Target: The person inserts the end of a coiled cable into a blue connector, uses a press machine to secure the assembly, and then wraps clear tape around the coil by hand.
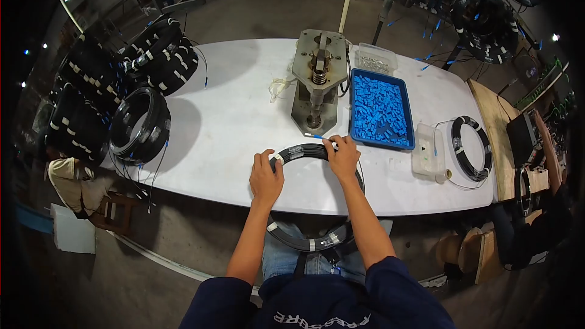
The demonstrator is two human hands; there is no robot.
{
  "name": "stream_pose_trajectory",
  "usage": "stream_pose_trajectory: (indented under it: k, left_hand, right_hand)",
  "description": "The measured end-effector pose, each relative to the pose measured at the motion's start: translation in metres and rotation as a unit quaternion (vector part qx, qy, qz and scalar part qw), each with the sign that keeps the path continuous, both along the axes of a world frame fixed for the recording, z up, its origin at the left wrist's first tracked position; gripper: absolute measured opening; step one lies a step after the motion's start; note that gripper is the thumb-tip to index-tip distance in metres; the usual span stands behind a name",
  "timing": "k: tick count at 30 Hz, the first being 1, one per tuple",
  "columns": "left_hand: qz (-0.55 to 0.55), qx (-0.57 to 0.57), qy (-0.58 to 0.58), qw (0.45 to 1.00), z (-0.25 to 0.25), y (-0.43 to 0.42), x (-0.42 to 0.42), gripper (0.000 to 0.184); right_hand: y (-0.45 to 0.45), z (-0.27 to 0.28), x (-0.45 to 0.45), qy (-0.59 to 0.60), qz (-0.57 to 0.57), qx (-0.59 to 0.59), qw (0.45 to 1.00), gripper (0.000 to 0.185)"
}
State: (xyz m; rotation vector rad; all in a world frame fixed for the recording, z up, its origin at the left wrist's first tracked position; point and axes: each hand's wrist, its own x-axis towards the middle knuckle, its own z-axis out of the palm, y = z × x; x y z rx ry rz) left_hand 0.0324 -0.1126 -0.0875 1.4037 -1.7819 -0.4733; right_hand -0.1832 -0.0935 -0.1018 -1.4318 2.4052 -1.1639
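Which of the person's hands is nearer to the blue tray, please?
Right. The right hand is just outside the near-left corner of the blue tray; the left hand is farther left, at the black coil.

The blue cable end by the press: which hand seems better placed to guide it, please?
Probably the right hand: its fingers pinch the blue cable end, near the press, while the left hand holds the black coil, farther away.

Bright tabletop (228,128), dim floor (262,18), soft shadows, fisheye-bowed edges, black corners
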Motion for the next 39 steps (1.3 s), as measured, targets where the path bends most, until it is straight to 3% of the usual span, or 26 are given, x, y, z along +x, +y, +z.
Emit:
stream_pose_trajectory:
  k: [4,8,10,14,16,20,24,26,27,29,34,39]
  left_hand:
    - [-0.047,-0.052,-0.042,0.997,0.005,-0.026,-0.007,0.028]
    - [-0.129,0.009,-0.032,0.991,0.002,-0.063,-0.011,0.023]
    - [-0.159,-0.161,-0.125,0.966,0.002,-0.075,-0.015,0.032]
    - [-0.194,-0.235,-0.120,0.945,0.007,-0.085,-0.028,0.043]
    - [-0.351,-0.123,0.003,0.928,0.012,-0.089,-0.038,0.051]
    - [-0.388,-0.009,0.006,0.922,0.005,-0.099,-0.053,0.031]
    - [-0.350,0.012,0.026,0.936,-0.009,-0.097,-0.060,0.020]
    - [-0.309,-0.145,0.036,0.939,-0.021,-0.097,-0.060,0.020]
    - [-0.309,-0.144,0.034,0.940,-0.015,-0.095,-0.059,0.020]
    - [-0.281,0.117,0.029,0.952,-0.003,-0.092,-0.057,0.021]
    - [-0.299,0.143,0.022,0.943,-0.003,-0.099,-0.052,0.023]
    - [-0.284,0.186,0.033,0.940,-0.003,-0.086,-0.041,0.022]
  right_hand:
    - [0.001,-0.005,-0.005,0.044,0.011,0.009,0.999,0.024]
    - [-0.004,-0.003,-0.002,0.064,-0.007,0.002,0.998,0.025]
    - [-0.009,-0.001,-0.003,0.097,-0.024,-0.010,0.995,0.026]
    - [-0.015,0.002,-0.006,0.014,0.015,-0.006,1.000,0.026]
    - [-0.013,-0.001,-0.006,0.016,0.028,-0.016,0.999,0.024]
    - [-0.017,-0.009,-0.014,-0.018,0.088,-0.079,0.993,0.022]
    - [-0.014,-0.007,-0.012,-0.006,0.111,-0.083,0.990,0.019]
    - [-0.012,-0.001,-0.007,0.013,0.107,-0.073,0.992,0.019]
    - [-0.010,0.001,-0.004,0.045,0.097,-0.065,0.992,0.018]
    - [-0.007,-0.001,-0.002,0.073,0.085,-0.055,0.992,0.017]
    - [-0.003,-0.011,-0.011,0.052,0.089,-0.133,0.986,0.014]
    - [0.011,-0.012,0.001,0.131,0.069,-0.074,0.986,0.013]
